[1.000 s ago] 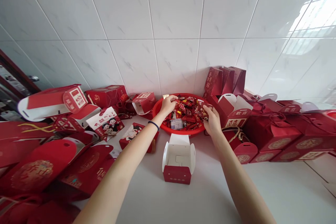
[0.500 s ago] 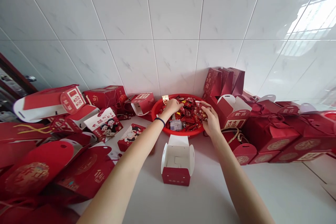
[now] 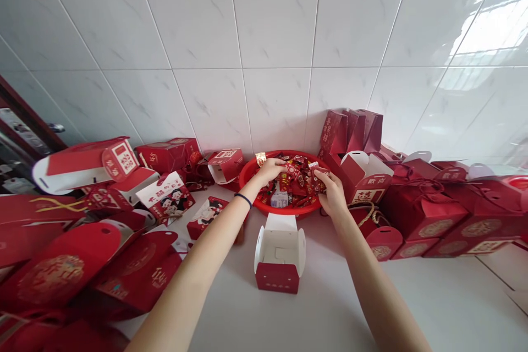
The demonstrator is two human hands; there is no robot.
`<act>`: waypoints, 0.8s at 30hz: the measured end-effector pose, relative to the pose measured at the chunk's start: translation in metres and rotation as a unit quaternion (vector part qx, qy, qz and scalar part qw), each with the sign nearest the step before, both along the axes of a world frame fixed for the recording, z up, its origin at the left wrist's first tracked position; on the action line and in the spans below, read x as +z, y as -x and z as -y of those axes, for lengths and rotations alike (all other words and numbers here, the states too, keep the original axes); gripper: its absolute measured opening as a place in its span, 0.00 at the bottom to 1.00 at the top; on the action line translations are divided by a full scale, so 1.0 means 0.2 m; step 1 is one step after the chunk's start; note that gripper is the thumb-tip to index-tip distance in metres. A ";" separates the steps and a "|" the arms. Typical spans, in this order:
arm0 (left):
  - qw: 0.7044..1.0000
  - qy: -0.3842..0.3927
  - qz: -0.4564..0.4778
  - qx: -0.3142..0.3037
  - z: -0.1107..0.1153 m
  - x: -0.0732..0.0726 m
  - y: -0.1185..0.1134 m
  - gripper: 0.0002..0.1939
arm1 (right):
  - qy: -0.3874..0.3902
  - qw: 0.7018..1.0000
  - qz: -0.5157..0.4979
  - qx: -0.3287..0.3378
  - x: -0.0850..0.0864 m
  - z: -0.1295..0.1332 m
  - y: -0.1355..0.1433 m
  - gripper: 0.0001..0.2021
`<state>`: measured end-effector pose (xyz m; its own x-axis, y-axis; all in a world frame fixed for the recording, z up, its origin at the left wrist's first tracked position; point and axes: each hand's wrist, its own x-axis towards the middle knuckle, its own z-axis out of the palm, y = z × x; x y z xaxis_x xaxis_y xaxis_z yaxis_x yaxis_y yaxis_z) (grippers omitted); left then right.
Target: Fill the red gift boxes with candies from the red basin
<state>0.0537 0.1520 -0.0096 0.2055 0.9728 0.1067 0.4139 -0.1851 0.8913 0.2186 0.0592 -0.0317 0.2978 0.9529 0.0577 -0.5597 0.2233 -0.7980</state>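
A red oval basin point(image 3: 247, 171) full of red-wrapped candies point(image 3: 284, 184) stands against the wall. Over its left half my left hand point(image 3: 270, 170) pinches a red candy packet point(image 3: 292, 170) between thumb and fingertips. At the basin's right rim my right hand point(image 3: 331, 191) is closed around a few red wrapped candies point(image 3: 317, 180), partly hidden by the fingers. In front of the basin, between my forearms, an open red box point(image 3: 277, 280) with a white inside shows its bare bottom.
Red gift boxes, several with raised flaps, crowd the left point(image 3: 136, 269) and right point(image 3: 429, 209). Tall red boxes point(image 3: 335, 129) stand behind the basin's right end. A printed box point(image 3: 206, 215) lies beside my left forearm. White tiled wall point(image 3: 276, 104) rises behind.
My left hand has lifted slightly and now has a red candy packet at its fingertips. The right hand stays at the basin's right rim. The view has shifted a little.
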 end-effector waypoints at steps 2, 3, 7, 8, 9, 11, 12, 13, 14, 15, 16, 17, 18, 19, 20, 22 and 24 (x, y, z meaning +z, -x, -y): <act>0.999 0.003 0.048 -0.020 0.07 0.02 0.03 0.15 | 0.001 1.000 0.002 0.010 0.01 0.01 0.00 0.12; 0.997 0.005 0.071 -0.029 0.11 0.03 0.05 0.16 | 0.002 1.000 0.004 0.018 0.02 0.02 0.00 0.12; 0.973 0.026 0.221 -0.066 0.27 0.04 0.11 0.17 | 0.003 0.998 0.008 0.067 0.07 0.06 0.03 0.12; 0.963 0.028 0.260 -0.070 0.31 0.04 0.12 0.17 | 0.002 0.997 0.010 0.082 0.08 0.07 0.04 0.12; 0.954 0.027 0.289 -0.071 0.34 0.04 0.13 0.16 | 0.000 0.995 0.012 0.096 0.10 0.08 0.04 0.12; 0.947 0.010 0.313 -0.066 0.39 0.04 0.14 0.14 | -0.004 0.992 0.017 0.123 0.13 0.11 0.05 0.12; 0.946 0.000 0.318 -0.062 0.41 0.05 0.14 0.12 | -0.009 0.991 0.019 0.134 0.15 0.13 0.06 0.13; 0.945 -0.009 0.321 -0.059 0.43 0.06 0.15 0.11 | -0.016 0.990 0.023 0.140 0.16 0.14 0.06 0.13; 0.944 -0.016 0.326 -0.056 0.44 0.06 0.15 0.10 | -0.025 0.989 0.028 0.141 0.17 0.15 0.07 0.14; 0.941 -0.015 0.334 -0.055 0.46 0.07 0.15 0.09 | -0.035 0.989 0.036 0.138 0.18 0.16 0.07 0.14; 0.935 -0.007 0.349 -0.058 0.47 0.08 0.16 0.09 | -0.046 0.989 0.045 0.129 0.19 0.18 0.08 0.14; 0.928 0.010 0.367 -0.062 0.48 0.09 0.16 0.10 | -0.058 0.990 0.056 0.118 0.20 0.19 0.08 0.14; 0.920 0.032 0.385 -0.066 0.50 0.10 0.17 0.12 | -0.070 0.989 0.069 0.107 0.21 0.21 0.09 0.13; 0.914 0.056 0.397 -0.069 0.51 0.10 0.17 0.14 | -0.084 0.988 0.081 0.101 0.22 0.22 0.09 0.13; 0.911 0.079 0.398 -0.072 0.52 0.10 0.18 0.16 | -0.099 0.985 0.095 0.101 0.22 0.24 0.09 0.12; 0.917 0.112 0.372 -0.086 0.56 0.10 0.19 0.17 | -0.121 0.978 0.125 0.116 0.24 0.27 0.09 0.12; 0.926 0.118 0.341 -0.108 0.59 0.10 0.19 0.19 | -0.130 0.970 0.154 0.137 0.25 0.30 0.08 0.12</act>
